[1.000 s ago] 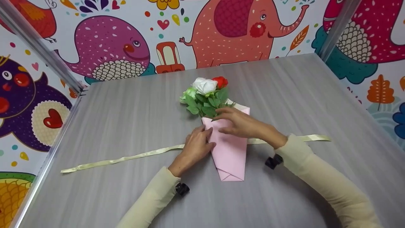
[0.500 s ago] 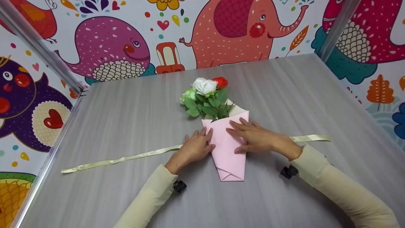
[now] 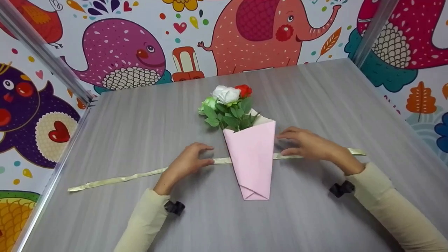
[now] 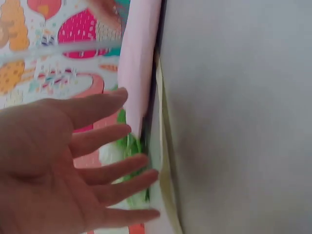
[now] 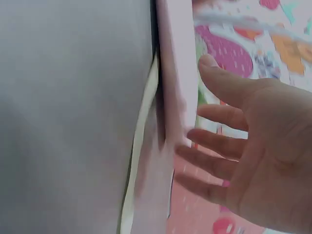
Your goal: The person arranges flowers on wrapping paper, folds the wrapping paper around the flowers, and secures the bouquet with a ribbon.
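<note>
A bouquet in folded pink wrapping paper [image 3: 252, 157] lies on the grey table. From its top stick out a white flower [image 3: 226, 95], a red flower [image 3: 244, 91], a pale green flower [image 3: 209, 104] and green leaves. A cream ribbon [image 3: 119, 179] runs crosswise under the wrapping and shows on both sides. To the left of the paper, my left hand [image 3: 189, 159] hovers above the ribbon with spread fingers, holding nothing. My right hand [image 3: 308, 143] is off the paper's right edge, fingers extended and empty, over the ribbon's right part [image 5: 141, 124].
The grey tabletop [image 3: 140, 217] meets walls printed with cartoon animals at the back and sides. Metal posts [image 3: 376, 33] stand at the back corners. A small black device [image 3: 174, 207] sits at each wrist.
Both hands have left the pink paper and moved apart, the left hand leftward and the right hand rightward. More ribbon shows beside the wrapping; the bouquet stays in place.
</note>
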Available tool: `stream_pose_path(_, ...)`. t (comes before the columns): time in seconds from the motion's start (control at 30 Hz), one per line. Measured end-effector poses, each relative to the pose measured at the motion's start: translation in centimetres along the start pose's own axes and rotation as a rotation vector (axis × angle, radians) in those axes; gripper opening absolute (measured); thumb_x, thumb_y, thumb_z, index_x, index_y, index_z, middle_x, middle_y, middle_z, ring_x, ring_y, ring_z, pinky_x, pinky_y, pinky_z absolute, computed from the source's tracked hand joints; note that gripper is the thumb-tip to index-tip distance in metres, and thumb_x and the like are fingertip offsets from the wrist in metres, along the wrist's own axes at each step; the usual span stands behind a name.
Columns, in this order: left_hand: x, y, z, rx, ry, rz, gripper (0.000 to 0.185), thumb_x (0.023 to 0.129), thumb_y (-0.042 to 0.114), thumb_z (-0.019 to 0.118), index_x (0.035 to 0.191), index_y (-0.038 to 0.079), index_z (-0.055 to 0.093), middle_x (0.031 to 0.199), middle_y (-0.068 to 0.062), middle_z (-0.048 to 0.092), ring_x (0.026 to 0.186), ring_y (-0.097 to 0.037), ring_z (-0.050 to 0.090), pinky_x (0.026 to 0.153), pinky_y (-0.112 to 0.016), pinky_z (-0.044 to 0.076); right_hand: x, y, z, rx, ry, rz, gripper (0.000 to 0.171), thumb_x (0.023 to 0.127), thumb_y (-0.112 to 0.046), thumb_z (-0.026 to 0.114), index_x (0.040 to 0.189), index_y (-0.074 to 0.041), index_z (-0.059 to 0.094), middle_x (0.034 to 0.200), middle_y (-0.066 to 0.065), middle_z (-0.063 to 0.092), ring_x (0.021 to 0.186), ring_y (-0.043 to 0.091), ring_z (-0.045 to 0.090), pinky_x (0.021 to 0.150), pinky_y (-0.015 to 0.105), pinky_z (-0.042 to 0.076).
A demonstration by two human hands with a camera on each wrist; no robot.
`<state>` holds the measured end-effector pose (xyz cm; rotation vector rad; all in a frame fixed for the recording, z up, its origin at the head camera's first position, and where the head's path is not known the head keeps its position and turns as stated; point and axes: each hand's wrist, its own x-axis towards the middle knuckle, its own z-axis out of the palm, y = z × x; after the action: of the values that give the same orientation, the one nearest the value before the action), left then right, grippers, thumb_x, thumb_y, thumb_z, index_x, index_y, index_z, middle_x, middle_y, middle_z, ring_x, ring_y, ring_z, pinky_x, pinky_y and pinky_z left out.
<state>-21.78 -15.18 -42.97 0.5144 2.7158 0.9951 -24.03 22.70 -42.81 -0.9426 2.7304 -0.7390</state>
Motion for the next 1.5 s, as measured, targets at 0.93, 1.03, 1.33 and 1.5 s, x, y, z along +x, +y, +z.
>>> stream_pose_path(0.93,-2.0,-2.2,-1.8,0.105,-0.091,-0.184,0.006,0.090,0.012,0.072,0.089,0.006,0.070,0.077,-0.001,0.065,0.069,-0.010,0.051,0.064,-0.025,0.041,-4.2,3.0,-2.9,0.042,-0.074,0.187,0.007,0.091,-0.014,0.072,0.086,-0.015,0.067,0.079,-0.002,0.063,0.069,0.008,0.049,0.060,0.022,0.040)
stream_pose_path(1.03,-2.1,-1.9,-2.2,0.119,-0.093,-0.162,0.009,0.092,0.012,0.069,0.089,0.005,0.074,0.077,-0.001,0.066,0.069,-0.010,0.050,0.065,-0.025,0.041,-4.5,2.3,-3.7,0.045,-0.052,0.200,0.005,0.092,-0.012,0.071,0.089,-0.012,0.067,0.082,-0.001,0.065,0.070,0.010,0.049,0.060,0.023,0.040)
stream_pose_path(1.33,-2.0,0.1,-3.2,-0.031,-0.075,-0.121,0.021,0.099,0.021,0.062,0.087,0.006,0.070,0.084,-0.006,0.073,0.071,-0.011,0.053,0.064,-0.026,0.040,-4.1,-1.0,-5.2,0.001,0.073,0.217,0.004,0.095,-0.014,0.067,0.098,-0.013,0.071,0.089,0.001,0.070,0.079,0.017,0.057,0.068,0.023,0.049)
stream_pose_path(1.5,-1.7,1.4,-2.9,-0.109,0.006,-0.082,0.023,0.100,0.023,0.062,0.089,0.006,0.071,0.079,-0.003,0.070,0.068,-0.011,0.049,0.062,-0.026,0.038,-3.4,-2.6,-5.2,-0.048,0.154,0.159,0.006,0.095,-0.015,0.068,0.099,-0.013,0.072,0.091,0.000,0.072,0.082,0.014,0.060,0.074,0.027,0.053)
